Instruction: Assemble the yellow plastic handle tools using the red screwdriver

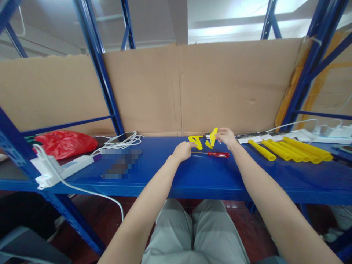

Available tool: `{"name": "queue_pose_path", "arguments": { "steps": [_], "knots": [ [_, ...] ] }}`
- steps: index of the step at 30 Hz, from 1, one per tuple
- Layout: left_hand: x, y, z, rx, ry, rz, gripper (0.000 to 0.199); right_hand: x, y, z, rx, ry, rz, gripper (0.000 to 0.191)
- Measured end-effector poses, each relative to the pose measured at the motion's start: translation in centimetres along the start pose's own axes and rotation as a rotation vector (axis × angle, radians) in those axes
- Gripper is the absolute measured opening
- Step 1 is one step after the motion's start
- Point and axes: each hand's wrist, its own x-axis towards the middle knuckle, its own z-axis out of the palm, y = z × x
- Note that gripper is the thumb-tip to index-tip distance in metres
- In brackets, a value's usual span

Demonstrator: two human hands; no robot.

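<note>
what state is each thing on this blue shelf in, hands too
left hand: fingers at a yellow piece
right hand: holding an upright yellow part
red-handled screwdriver: lying flat
yellow tubes: lying side by side
red bag: crumpled
left power strip: plugged into at its near end
white cable: loosely coiled

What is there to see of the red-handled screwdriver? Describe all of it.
The screwdriver has a thick, glossy red handle, apparently plastic, and a thin, metallic-looking shaft. It lies flat on the blue shelf surface, roughly crosswise, handle to the right, shaft toward the left hand. Neither hand grips it; whether the left touches the tip is unclear. A small yellow piece lies just beyond. The tip's shape is indiscernible.
</note>
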Motion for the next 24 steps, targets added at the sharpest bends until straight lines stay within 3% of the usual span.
{"name": "queue_pose_path", "arguments": {
  "steps": [5,9,24],
  "knots": [
    [0.0,0.0,0.0,0.022,-0.004,0.0,0.049,-0.2,0.4,0.3,-0.035,0.057,0.107,0.029],
    [0.1,-0.1,0.1,0.023,0.001,0.002,0.049,0.3,1.1,0.7,-0.159,0.023,0.122,0.014],
    [0.1,-0.2,0.3,0.018,-0.004,0.011,0.049,1.7,2.9,2.7,-0.443,-0.163,0.016,0.02]
  ]
}}
